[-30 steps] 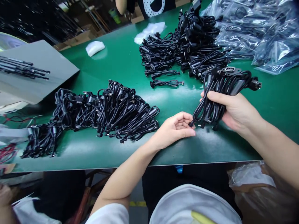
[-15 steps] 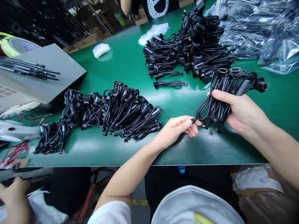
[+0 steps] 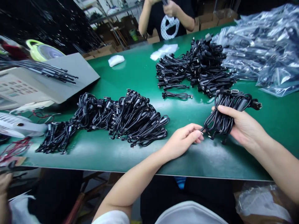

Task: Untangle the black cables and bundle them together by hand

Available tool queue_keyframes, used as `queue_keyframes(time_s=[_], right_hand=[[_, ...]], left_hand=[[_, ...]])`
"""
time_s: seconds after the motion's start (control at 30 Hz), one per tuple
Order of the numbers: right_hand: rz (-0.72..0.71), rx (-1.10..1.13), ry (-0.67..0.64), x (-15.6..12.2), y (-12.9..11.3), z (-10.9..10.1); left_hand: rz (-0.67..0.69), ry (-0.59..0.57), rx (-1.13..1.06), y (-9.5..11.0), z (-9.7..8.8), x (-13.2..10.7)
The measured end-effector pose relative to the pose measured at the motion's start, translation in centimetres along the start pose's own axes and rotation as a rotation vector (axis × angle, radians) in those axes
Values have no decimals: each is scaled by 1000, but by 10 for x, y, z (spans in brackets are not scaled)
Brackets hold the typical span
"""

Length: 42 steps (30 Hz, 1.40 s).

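Observation:
A bunch of coiled black cables (image 3: 218, 116) is gripped in my right hand (image 3: 245, 126), thumb across its front, with connectors sticking out at the top and right. My left hand (image 3: 189, 137) pinches a small connector end at the bunch's lower left, between thumb and forefinger. Left of my hands lies a long heap of coiled black cables (image 3: 140, 118) on the green table. Beyond them, a second cable pile (image 3: 201, 65) rises higher, with a single coiled cable (image 3: 177, 95) lying in front of it.
Clear bags with cables (image 3: 263, 49) are heaped at the back right. A tilted grey box (image 3: 77, 74) with long black cables on it, a white fan (image 3: 21, 124) and red wires (image 3: 17, 149) occupy the left. White packets (image 3: 116, 60) lie farther back. Another person (image 3: 168, 18) stands across the green table (image 3: 140, 161).
The view has tilted up, so the table appears lower and more of the person opposite shows. My hands keep their hold on the cable bunch and its connector end.

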State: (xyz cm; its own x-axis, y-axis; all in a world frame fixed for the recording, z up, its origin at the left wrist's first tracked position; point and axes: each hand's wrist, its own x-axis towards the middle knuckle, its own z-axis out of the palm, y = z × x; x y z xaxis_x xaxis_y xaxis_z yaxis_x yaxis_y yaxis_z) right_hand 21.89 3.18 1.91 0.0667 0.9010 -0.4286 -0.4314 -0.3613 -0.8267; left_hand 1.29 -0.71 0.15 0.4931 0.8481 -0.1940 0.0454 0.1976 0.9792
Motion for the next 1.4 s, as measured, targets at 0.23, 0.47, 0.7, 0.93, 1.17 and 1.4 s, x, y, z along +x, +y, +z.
queue_keyframes(time_s=[0.23,0.47,0.7,0.93,1.17,1.4], right_hand=[[-93,-217,-110,9,-13,3],[-567,-1138,-306,72,-40,87],[-884,-1607,-241,155,-15,162],[-904,-1790,-318,178,7,147],[-1108,-1806,-381,171,22,139],[-1188,-1762,-227,225,18,166]], left_hand=[[227,226,167,11,1,-7],[368,169,322,4,6,-7],[514,96,571,-9,8,0],[630,42,704,-14,12,1],[677,18,820,-18,13,3],[653,4,963,-20,9,10]])
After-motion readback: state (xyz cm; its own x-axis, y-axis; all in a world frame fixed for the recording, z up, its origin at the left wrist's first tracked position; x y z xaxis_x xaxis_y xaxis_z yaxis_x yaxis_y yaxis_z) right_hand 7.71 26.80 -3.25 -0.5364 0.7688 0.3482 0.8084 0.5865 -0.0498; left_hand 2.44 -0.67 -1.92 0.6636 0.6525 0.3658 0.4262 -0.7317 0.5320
